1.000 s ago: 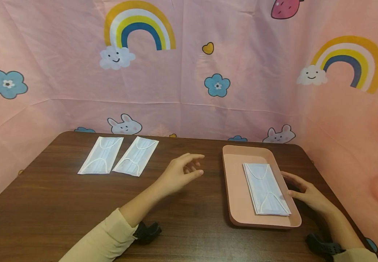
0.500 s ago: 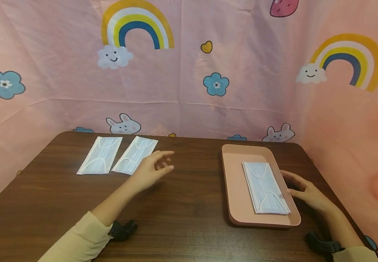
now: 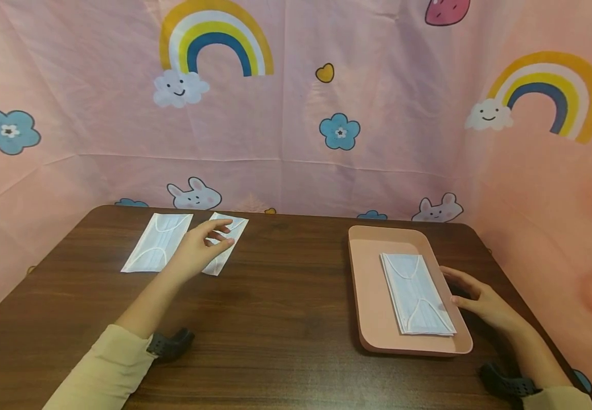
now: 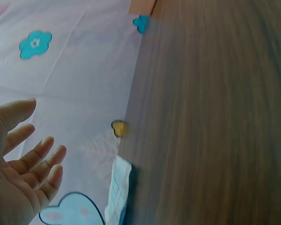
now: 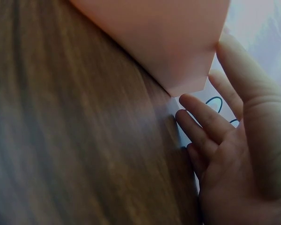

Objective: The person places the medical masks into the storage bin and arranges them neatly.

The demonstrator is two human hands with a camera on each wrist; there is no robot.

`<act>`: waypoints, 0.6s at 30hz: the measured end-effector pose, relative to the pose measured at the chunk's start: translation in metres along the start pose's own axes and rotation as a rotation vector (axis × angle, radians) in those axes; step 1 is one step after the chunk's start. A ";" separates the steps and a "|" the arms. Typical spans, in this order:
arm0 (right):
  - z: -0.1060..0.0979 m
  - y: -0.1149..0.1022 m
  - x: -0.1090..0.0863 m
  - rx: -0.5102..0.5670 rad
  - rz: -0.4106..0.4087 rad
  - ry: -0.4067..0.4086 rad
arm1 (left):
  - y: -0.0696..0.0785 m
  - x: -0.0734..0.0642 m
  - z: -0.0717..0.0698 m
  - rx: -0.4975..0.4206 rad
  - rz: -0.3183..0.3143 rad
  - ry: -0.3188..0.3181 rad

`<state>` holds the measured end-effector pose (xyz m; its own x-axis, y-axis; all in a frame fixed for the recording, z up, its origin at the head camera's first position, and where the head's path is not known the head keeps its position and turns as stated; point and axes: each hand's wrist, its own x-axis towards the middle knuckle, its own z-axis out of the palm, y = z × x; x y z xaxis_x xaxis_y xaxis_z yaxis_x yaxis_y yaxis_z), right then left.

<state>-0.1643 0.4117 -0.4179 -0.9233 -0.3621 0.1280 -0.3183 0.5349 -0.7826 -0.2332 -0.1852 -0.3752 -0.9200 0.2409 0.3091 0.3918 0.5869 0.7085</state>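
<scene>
My left hand (image 3: pixel 197 250) hovers over the right one of two pale blue face masks (image 3: pixel 222 257) on the table, hiding part of it in the head view. Its fingers are loosely bent with nothing between them; the left wrist view also shows the bare palm (image 4: pixel 18 187). Beside it lies the other face mask (image 3: pixel 153 244). My right hand (image 3: pixel 488 304) is at the right side of a pink tray (image 3: pixel 375 336), thumb and fingertips right at the rim. A small stack of face masks (image 3: pixel 419 296) lies inside the tray, ear loops on top.
The dark wooden table (image 3: pixel 286 341) has rounded far corners. A pink patterned cloth (image 3: pixel 296 182) hangs behind it and along both sides. A black band (image 3: pixel 170 344) is on the left wrist, another black band (image 3: pixel 508 384) on the right.
My left hand has moved left, from the middle of the table to over the right one of the two masks. The right hand stays at the tray's side.
</scene>
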 end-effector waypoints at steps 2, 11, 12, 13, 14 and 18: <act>0.000 0.001 0.000 0.016 0.001 -0.002 | -0.005 0.000 -0.004 -0.001 -0.023 -0.006; 0.000 0.002 0.001 -0.028 -0.006 -0.002 | -0.030 0.002 -0.015 -0.001 -0.075 0.018; 0.000 0.001 0.001 -0.036 -0.004 -0.001 | -0.032 0.002 -0.016 -0.003 -0.083 0.020; 0.000 0.001 0.000 -0.035 -0.005 -0.001 | -0.034 0.002 -0.017 -0.003 -0.089 0.022; 0.000 0.001 0.000 -0.031 -0.005 -0.001 | -0.036 0.002 -0.018 -0.006 -0.093 0.025; -0.001 0.000 -0.001 -0.034 -0.004 -0.002 | -0.043 0.003 -0.020 -0.002 -0.096 0.036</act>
<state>-0.1636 0.4123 -0.4172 -0.9216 -0.3660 0.1294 -0.3290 0.5593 -0.7609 -0.2525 -0.2253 -0.3921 -0.9525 0.1557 0.2618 0.3015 0.6042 0.7376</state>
